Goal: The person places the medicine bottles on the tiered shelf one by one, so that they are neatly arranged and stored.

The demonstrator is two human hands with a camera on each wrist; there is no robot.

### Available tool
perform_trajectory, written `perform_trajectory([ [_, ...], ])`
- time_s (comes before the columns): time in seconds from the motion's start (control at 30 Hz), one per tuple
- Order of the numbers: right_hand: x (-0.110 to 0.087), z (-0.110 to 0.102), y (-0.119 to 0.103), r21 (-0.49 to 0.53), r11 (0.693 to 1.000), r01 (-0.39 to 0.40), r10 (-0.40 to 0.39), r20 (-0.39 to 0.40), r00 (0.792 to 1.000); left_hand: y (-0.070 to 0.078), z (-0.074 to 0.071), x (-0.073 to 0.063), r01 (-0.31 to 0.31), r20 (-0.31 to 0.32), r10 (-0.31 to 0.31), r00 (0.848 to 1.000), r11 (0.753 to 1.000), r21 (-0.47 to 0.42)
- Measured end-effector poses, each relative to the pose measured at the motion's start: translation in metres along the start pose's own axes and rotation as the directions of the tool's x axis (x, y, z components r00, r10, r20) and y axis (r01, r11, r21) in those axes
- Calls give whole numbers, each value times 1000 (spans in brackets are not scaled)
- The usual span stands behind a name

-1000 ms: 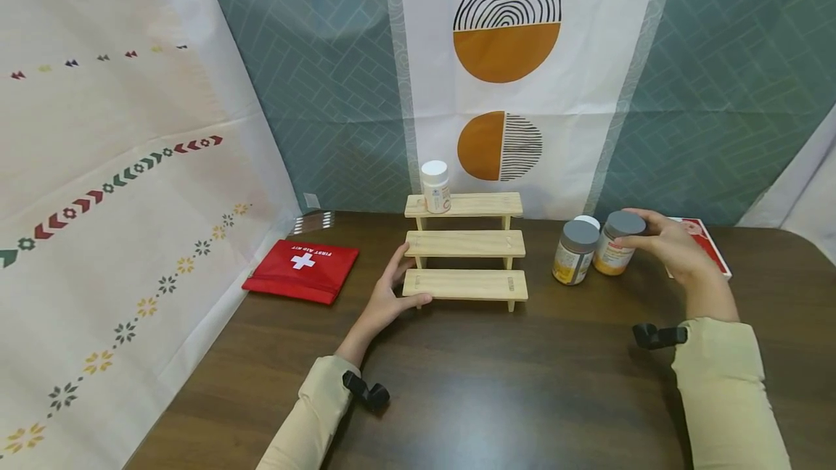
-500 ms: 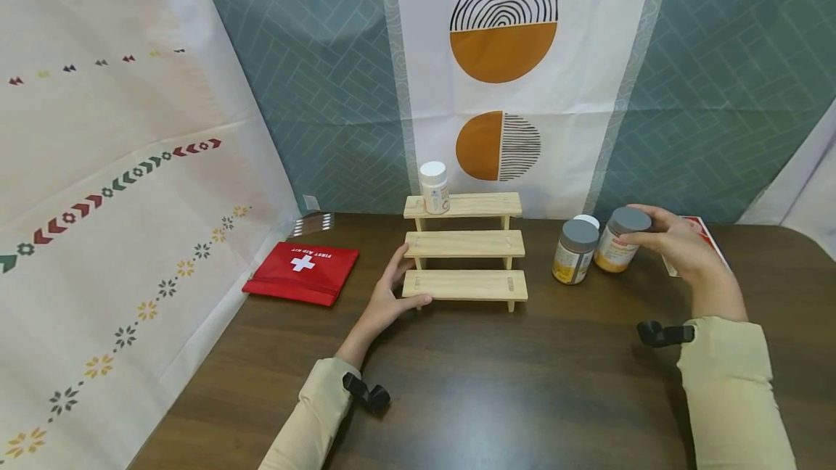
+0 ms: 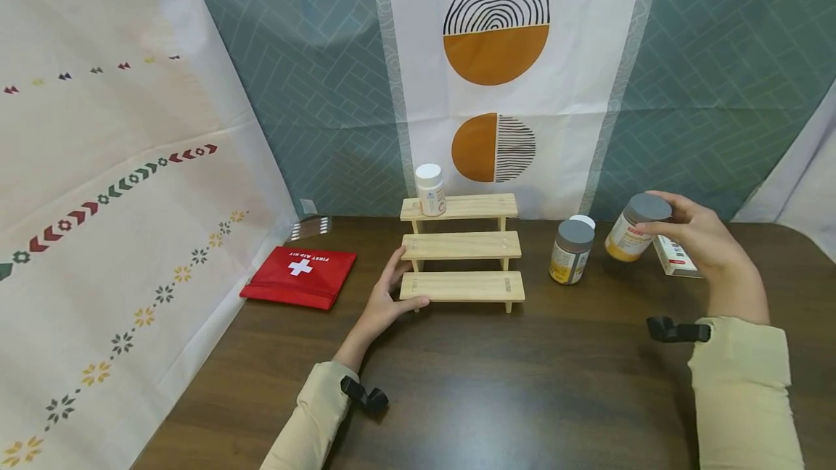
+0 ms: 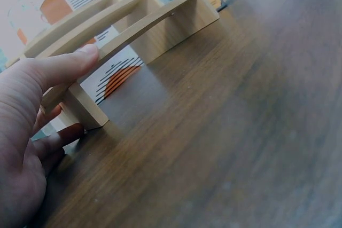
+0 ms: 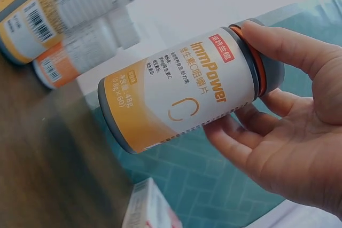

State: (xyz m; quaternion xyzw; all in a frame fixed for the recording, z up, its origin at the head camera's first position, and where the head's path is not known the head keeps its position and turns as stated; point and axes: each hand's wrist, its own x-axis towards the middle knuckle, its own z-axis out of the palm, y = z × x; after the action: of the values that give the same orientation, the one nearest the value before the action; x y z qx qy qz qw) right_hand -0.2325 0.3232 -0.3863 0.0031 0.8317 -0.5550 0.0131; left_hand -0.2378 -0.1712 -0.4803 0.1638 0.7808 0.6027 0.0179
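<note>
- Nearest me, low in the frame, both sleeves come in over the dark table [image 3: 496,390], each with a black wrist mount.
- My left hand [image 3: 385,301] rests at the left end of the rack [image 3: 461,286], just left of centre: thumb laid on the bottom step's front corner, fingers lying against the side. It steadies the rack with a light pinch on the board (the left wrist view shows the thumb [image 4: 69,65] flat on the step's edge). It hasn't shifted over the last second.
- My right hand [image 3: 695,241], at the right of the frame, grasps the bottle [image 3: 636,227] by its grey cap, fingers curled round it. A second ago the bottle stood on the table beside its neighbours; now it is lifted clear and tilted, cap up and to the right. I judge the pick as done, so the carry toward the rack comes next.
- The right wrist view shows the bottle [image 5: 184,97] lying across the fingers [image 5: 251,118], thumb over the cap.
- Just left of it, a second grey-capped jar [image 3: 571,251] stands on the table, with a white cap behind it.
- To the right, behind the hand, lies a red-and-white box [image 3: 675,258].
- At middle left lies the red kit [image 3: 299,276].
- Farthest back, a white bottle [image 3: 430,189] stands at the left end of the top step.
</note>
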Motion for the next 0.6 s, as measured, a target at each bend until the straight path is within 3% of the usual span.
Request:
perform_trajectory([
  [0.13,-3,-1,-8,21,999,25,-24,-30,999,-1,1,1,4,6,-4,1000,1000,-4],
  [0.27,-7,1,-16,138,987,84,-75,-65,995,1,1,1,14,15,-14,1000,1000,-10],
  [0.4,-10,6,-25,284,948,143,-118,-103,988,15,0,-2,29,32,-28,999,999,-17],
  [0.6,-14,18,-43,402,897,186,-123,-178,976,31,0,-8,14,36,-15,999,1000,2],
])
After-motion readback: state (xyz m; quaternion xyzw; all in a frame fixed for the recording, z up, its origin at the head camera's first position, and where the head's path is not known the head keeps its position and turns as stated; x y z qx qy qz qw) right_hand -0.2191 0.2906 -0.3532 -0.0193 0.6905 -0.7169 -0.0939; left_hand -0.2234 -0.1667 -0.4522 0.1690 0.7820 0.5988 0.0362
